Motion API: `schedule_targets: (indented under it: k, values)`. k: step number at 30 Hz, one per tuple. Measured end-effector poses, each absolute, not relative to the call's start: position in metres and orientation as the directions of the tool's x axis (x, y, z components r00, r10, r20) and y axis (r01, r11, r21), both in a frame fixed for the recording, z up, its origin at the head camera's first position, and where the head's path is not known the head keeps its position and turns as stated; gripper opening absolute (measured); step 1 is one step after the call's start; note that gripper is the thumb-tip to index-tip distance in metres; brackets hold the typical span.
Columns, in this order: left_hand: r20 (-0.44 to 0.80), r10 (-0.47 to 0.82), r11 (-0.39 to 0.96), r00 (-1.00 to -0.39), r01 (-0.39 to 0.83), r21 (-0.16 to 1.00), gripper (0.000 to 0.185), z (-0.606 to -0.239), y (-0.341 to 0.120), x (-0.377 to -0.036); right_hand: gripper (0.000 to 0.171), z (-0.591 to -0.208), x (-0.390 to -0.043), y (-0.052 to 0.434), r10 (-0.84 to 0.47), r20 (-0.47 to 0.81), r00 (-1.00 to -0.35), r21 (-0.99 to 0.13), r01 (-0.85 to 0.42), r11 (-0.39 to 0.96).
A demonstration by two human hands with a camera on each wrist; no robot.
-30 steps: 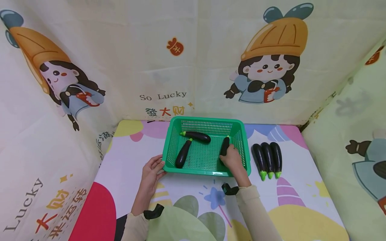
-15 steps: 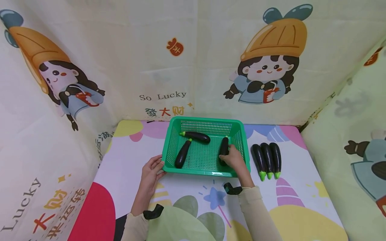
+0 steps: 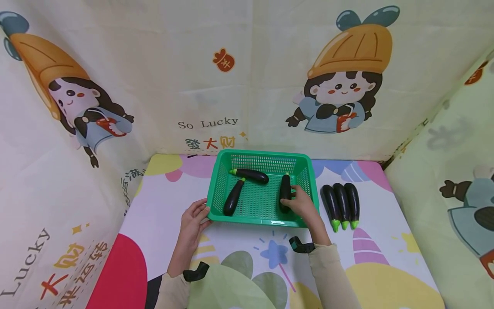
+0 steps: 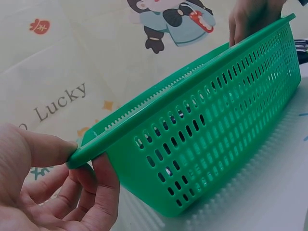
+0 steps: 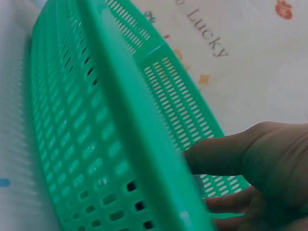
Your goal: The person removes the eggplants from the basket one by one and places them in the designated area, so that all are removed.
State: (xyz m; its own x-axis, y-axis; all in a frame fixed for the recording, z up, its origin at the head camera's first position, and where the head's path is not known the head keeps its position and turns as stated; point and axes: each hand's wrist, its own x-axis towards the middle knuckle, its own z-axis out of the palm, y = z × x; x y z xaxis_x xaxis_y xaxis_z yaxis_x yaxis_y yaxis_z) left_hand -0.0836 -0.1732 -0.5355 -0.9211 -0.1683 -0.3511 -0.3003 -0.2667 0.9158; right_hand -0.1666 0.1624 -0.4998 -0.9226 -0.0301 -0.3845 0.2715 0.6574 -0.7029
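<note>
A green plastic basket [image 3: 256, 222] with slotted walls stands on the table. My left hand [image 3: 191, 222] pinches its front left corner; in the left wrist view the thumb lies over the rim [image 4: 144, 122] and the fingers curl beneath. Inside, on the right, lies a dark purple eggplant [image 3: 285, 184], green stem toward the back. My right hand [image 3: 303, 205] reaches over the front wall and holds this eggplant between thumb and fingers. Two more eggplants lie on the left of the basket: one crosswise [image 3: 252, 175], one slanted [image 3: 233, 198]. The right wrist view hides the held eggplant behind the rim.
Right of the basket, three eggplants [image 3: 341, 206] lie side by side on the patterned tabletop [image 3: 386, 240], stems toward the front. A cream cloth wall [image 3: 262, 98] with cartoon prints rises right behind the basket, and others flank the table.
The eggplant in my right hand has shifted slightly left and turned straighter front to back. The right hand and forearm have swung a little rightward. My left hand stays on the basket corner.
</note>
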Motion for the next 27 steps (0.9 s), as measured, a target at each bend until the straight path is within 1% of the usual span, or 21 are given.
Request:
schedule_targets:
  k: [6,15,19,23,27]
  values:
    - [-0.355,-0.168,-0.270,-0.920,-0.303,0.914,0.045,-0.535,-0.173,-0.083,0.077,-0.486,-0.158,0.164,-0.045,-0.374,-0.926,-0.729,0.263,0.633]
    - [-0.348,-0.170,-0.269,-0.922,-0.296,0.916,0.043,-0.538,-0.173,-0.083,0.074,-0.471,-0.145,0.173,-0.070,-0.364,-0.929,-0.778,0.262,0.571]
    - [-0.345,-0.173,-0.270,-0.923,-0.292,0.917,0.041,-0.539,-0.173,-0.083,0.072,-0.462,-0.138,0.177,-0.047,-0.337,-0.940,-0.786,0.254,0.564]
    - [-0.333,-0.172,-0.270,-0.927,-0.280,0.921,0.044,-0.538,-0.174,-0.083,0.070,-0.455,-0.132,0.181,-0.014,-0.290,-0.957,-0.804,0.236,0.546]
    - [-0.331,-0.171,-0.275,-0.928,-0.277,0.921,0.044,-0.538,-0.174,-0.083,0.068,-0.452,-0.127,0.185,0.044,-0.247,-0.968,-0.823,0.233,0.518]
